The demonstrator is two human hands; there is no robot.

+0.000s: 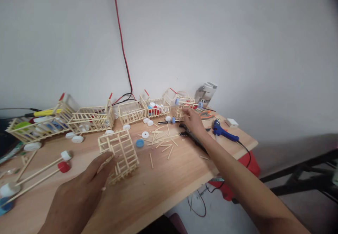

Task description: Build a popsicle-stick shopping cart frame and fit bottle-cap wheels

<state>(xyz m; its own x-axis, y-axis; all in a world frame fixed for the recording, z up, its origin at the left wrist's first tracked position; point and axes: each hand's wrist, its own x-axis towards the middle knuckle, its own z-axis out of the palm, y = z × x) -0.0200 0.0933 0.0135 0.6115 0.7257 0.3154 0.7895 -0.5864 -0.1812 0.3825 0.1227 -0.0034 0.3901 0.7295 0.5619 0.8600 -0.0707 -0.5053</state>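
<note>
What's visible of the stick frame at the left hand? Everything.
The frame is an open lattice of thin, pale sticks that look like wood, with crossbars over longer rails and short stick ends jutting along its edges. No wheels show on it. It sits askew, left of the blue cap. The left hand's fingers grip its near left side, hiding part of it. Whether it touches the table is unclear.

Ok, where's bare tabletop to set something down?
Widest: the tabletop between the stick frame in the left hand, the loose sticks and the near edge. Smaller: between the red cap and that frame. Crowded: along the wall with stick carts, and around the right hand.
</note>
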